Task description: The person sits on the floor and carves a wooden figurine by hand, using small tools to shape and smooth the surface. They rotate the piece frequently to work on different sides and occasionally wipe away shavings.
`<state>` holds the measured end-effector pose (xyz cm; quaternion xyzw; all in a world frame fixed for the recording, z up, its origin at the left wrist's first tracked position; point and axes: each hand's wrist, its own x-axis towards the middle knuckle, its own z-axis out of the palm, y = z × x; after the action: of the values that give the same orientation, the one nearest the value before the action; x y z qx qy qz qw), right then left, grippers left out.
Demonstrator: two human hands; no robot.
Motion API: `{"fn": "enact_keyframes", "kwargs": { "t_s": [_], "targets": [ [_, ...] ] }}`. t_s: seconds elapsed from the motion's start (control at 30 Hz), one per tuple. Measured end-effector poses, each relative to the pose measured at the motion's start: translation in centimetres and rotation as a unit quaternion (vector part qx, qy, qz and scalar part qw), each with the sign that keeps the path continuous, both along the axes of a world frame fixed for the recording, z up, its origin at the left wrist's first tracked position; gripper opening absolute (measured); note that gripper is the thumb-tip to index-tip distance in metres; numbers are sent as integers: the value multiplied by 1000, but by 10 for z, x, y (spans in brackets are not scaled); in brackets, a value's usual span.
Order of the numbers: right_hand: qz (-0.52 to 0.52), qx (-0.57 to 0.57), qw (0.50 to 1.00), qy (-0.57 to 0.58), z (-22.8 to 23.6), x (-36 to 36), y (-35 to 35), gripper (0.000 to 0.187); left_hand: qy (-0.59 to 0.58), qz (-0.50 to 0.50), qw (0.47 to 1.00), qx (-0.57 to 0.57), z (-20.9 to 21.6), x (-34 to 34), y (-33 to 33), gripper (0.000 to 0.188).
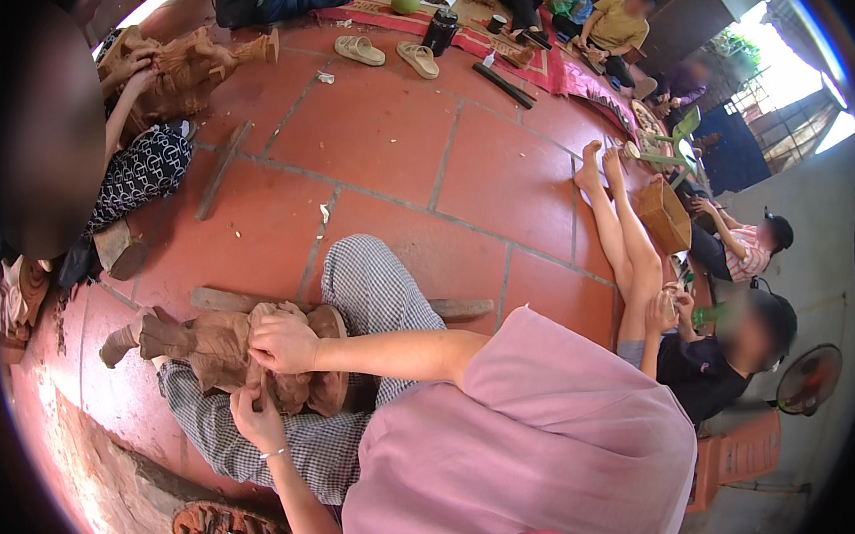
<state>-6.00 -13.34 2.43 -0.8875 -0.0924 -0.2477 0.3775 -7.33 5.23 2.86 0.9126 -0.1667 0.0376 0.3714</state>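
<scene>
The red-tiled floor (376,137) is edged by a pale wall (823,272). Across checked trousers (381,278), a brown carving (218,345) is laid, long axis left to right, narrow end pointed left. Right fingers (264,344) are curled narrowly against it; left fingers (247,398) are bent there, grip indeterminable.

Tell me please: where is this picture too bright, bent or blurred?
Head view, upper right: bright opening washed out by glare; head view, corners: black, with the scene bending nearby; head view, sides: co-workers' heads smeared; head view, lower left: brown carving fairly sharp.
</scene>
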Motion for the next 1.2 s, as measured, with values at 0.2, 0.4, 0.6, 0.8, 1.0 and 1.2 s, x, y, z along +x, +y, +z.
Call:
{"fn": "enact_keyframes", "kwargs": {
  "t_s": [0.2,0.4,0.6,0.8,1.0,1.2],
  "targets": [
    [3,8,1000,19,-4,0,-9,22,13,-8,1000,-12,-5,0,3,20],
    [-6,-32,999,-23,3,4,-3,23,-29,-10,999,7,4,1,5,17],
    [-36,-37,999,6,3,5,-1,20,-84,64,994,29,1,-10,-12,16],
    [1,-38,999,-2,3,8,1,18,-94,72,992,-31,-11,6,-10,18],
    [13,-20,1000,15,-5,8,-3,16,-41,69,997,22,12,-8,31,14],
    [23,19,998,54,-2,8,-5,17,108,223,935,-253,-14,-26,64,3]
  ]
}}
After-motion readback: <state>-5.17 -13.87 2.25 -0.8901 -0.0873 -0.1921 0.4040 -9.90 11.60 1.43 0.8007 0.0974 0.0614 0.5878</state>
